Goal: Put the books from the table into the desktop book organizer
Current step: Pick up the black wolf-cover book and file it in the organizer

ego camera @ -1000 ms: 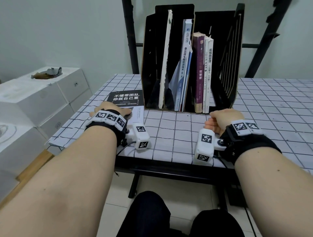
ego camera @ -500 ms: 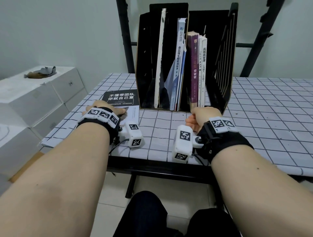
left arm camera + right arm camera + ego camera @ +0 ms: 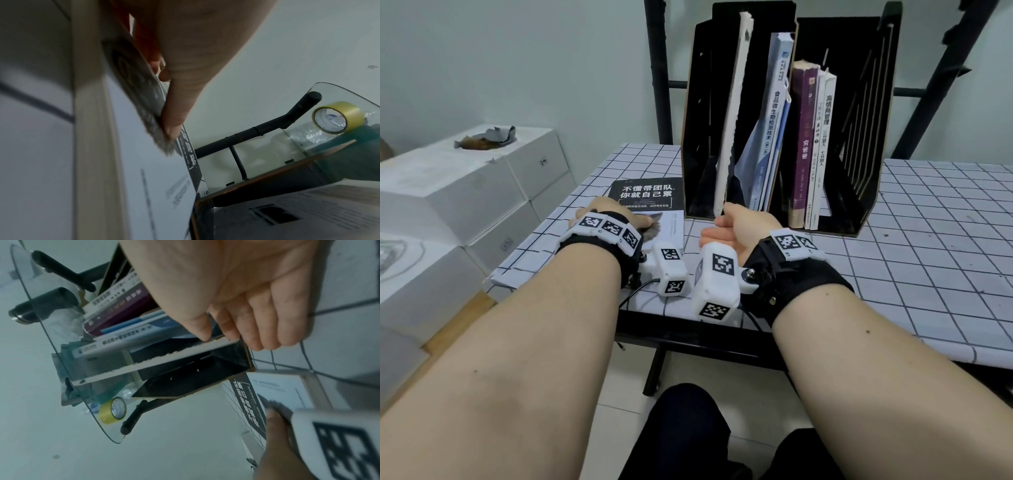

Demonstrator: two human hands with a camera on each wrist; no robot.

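A book [image 3: 654, 202] with a black-and-white cover lies flat on the checked table [image 3: 928, 246], left of the black book organizer [image 3: 859, 144]. My left hand [image 3: 602, 219] grips the book at its near left edge. Its thumb [image 3: 174, 123] presses on the cover [image 3: 156, 178]. My right hand [image 3: 736, 226] hovers over the table just in front of the organizer's left compartment, fingers [image 3: 267, 331] loosely curled and holding nothing. Several books [image 3: 804, 137] stand upright inside the organizer [image 3: 205, 369]. The right wrist view also shows the flat book [image 3: 277, 389] under the left thumb [image 3: 273, 426].
White boxes [image 3: 465, 192] are stacked left of the table. A black metal frame [image 3: 657, 68] rises behind the organizer. A yellow tape roll [image 3: 339, 118] sits on a glass shelf beyond it. The table's near edge lies just below both wrists.
My right hand has moved left, from in front of the organizer's right side to its left compartment, close to my left hand. The left hand has stayed on the book.
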